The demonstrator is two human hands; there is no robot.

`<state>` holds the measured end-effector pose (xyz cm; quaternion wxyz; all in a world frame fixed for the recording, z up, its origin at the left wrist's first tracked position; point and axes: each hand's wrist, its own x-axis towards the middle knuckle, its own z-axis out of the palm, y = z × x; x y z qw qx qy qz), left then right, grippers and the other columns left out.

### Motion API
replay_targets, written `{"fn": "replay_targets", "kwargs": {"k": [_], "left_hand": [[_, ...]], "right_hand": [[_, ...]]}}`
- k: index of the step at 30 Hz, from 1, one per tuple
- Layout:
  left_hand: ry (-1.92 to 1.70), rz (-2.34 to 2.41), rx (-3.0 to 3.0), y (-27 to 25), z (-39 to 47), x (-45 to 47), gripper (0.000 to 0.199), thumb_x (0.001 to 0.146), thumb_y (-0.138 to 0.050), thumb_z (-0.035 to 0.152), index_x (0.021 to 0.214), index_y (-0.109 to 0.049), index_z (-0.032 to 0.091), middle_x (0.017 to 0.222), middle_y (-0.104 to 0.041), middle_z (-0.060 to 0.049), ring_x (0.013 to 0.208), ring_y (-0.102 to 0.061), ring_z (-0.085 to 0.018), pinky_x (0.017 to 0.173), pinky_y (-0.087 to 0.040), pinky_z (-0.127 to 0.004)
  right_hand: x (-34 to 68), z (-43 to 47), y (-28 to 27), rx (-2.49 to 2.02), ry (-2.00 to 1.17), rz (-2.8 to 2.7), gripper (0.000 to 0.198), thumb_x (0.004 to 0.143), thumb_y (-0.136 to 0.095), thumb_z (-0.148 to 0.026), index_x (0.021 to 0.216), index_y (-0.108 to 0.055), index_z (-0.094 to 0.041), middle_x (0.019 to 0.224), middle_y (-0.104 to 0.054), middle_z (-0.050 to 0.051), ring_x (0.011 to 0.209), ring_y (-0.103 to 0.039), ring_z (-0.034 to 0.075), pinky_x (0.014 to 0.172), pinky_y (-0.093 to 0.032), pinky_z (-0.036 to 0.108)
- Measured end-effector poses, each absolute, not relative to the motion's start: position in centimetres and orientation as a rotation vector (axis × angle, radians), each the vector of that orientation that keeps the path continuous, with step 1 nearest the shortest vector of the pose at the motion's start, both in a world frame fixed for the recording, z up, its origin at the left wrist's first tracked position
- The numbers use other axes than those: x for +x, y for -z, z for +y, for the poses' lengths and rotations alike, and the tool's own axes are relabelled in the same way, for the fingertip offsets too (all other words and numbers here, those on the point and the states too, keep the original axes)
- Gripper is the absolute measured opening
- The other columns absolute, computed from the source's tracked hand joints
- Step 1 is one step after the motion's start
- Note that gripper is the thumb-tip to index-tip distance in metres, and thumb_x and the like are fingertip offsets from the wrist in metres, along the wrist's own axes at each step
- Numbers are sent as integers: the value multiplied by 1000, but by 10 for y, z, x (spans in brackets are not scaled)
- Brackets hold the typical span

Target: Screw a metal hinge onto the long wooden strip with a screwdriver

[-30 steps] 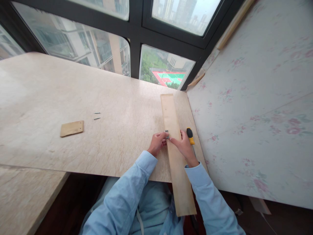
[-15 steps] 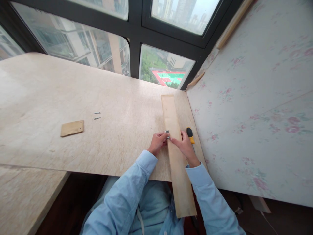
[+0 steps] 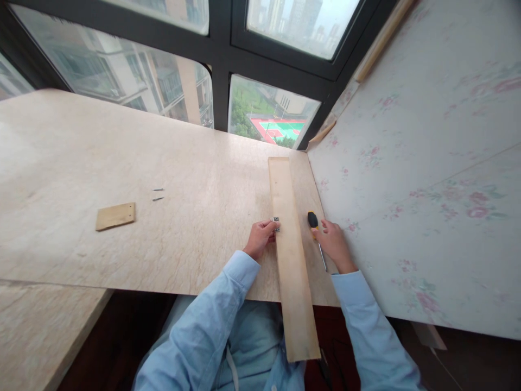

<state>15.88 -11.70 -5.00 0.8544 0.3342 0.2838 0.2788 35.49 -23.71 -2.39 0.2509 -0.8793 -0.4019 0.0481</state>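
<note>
Wooden board [image 3: 290, 239] between left hand [image 3: 259, 239] and right hand [image 3: 334, 245]

On the table [image 3: 195, 233], the plank [image 3: 291, 244] is flanked by metal fitting [image 3: 276, 219], left, and screwdriver [image 3: 312, 219], right; block [image 3: 115, 216] and screws [image 3: 158, 199] are set farther left.

screwdriver [image 3: 312, 219]: black, yellow | long board [image 3: 291, 244]: tan | wallpaper [image 3: 427, 190]: white, pink florals

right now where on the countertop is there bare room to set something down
Widest: the countertop between the two thin metal pieces and the left hand by the long board. Another patch lies left of the small wooden plate. It is crowded right of the board, where the screwdriver and right hand take up much of the strip beside the wall.
</note>
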Motion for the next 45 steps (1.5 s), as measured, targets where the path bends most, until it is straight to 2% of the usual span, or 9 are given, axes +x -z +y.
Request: {"fn": "replay_targets", "kwargs": {"k": [3, 7, 11, 15, 19, 25, 30, 38, 45], "left_hand": [[-593, 596, 700, 51, -117, 159, 21, 67, -73, 33, 73, -69, 13, 72, -68, -6, 57, -62, -14, 54, -46, -25], [-600, 594, 681, 50, -116, 158, 23, 66, -75, 33, 75, -70, 12, 74, -70, -7, 60, -64, -16, 57, -49, -27], [-601, 576, 669, 48, -116, 157, 25, 66, -76, 32, 78, -71, 12, 76, -71, -8, 61, -66, -17, 58, -51, -28], [-603, 570, 674, 48, -115, 157, 26, 66, -77, 33, 80, -71, 11, 78, -72, -8, 63, -67, -17, 59, -51, -27], [-606, 575, 683, 49, -116, 157, 26, 67, -77, 34, 79, -71, 12, 78, -72, -8, 62, -67, -17, 58, -51, -28], [-614, 565, 694, 50, -116, 157, 28, 66, -79, 35, 79, -71, 12, 78, -71, -8, 63, -66, -17, 60, -52, -29], [-625, 557, 703, 49, -117, 157, 27, 66, -79, 35, 78, -71, 13, 77, -71, -7, 62, -66, -16, 59, -51, -27], [-624, 562, 690, 47, -118, 157, 26, 66, -79, 34, 75, -70, 12, 73, -69, -6, 60, -65, -15, 59, -51, -27], [-629, 579, 688, 51, -118, 159, 26, 66, -79, 35, 75, -69, 13, 72, -69, -5, 59, -64, -15, 60, -51, -28]], "right_hand": [[359, -231, 27, -2568, -233, -1072, 28, 76, -63, -35, 94, -68, -14, 91, -67, 15, 89, -63, 28, 75, -45, 34], [356, -225, 25, -2394, -398, -876, 11, 73, -63, -29, 75, -67, -18, 74, -67, 7, 80, -63, 24, 66, -42, 29], [350, -230, 9, -2092, -582, -778, 27, 76, -64, -42, 83, -69, -16, 78, -70, 7, 73, -64, 19, 64, -49, 30], [330, -241, -26, -1471, -792, -631, 37, 71, -76, -46, 96, -69, -19, 95, -73, 7, 82, -69, 20, 77, -56, 36], [299, -247, -58, -1311, -687, -801, 38, 75, -78, -35, 109, -65, -25, 101, -74, 4, 94, -71, 23, 88, -57, 46], [255, -238, -66, -1268, -306, -980, 22, 83, -71, -26, 104, -63, -25, 102, -73, 4, 100, -70, 24, 93, -56, 45], [241, -228, -59, -1233, -325, -1078, 20, 87, -66, -25, 107, -63, -26, 106, -72, 3, 103, -69, 23, 95, -56, 44], [243, -222, -52, -1327, -294, -1083, 19, 87, -67, -30, 104, -62, -24, 104, -73, 5, 97, -70, 23, 87, -58, 41], [240, -222, -52, -1321, -303, -1114, 18, 87, -66, -27, 105, -62, -25, 104, -73, 4, 97, -70, 22, 86, -59, 41]]}}
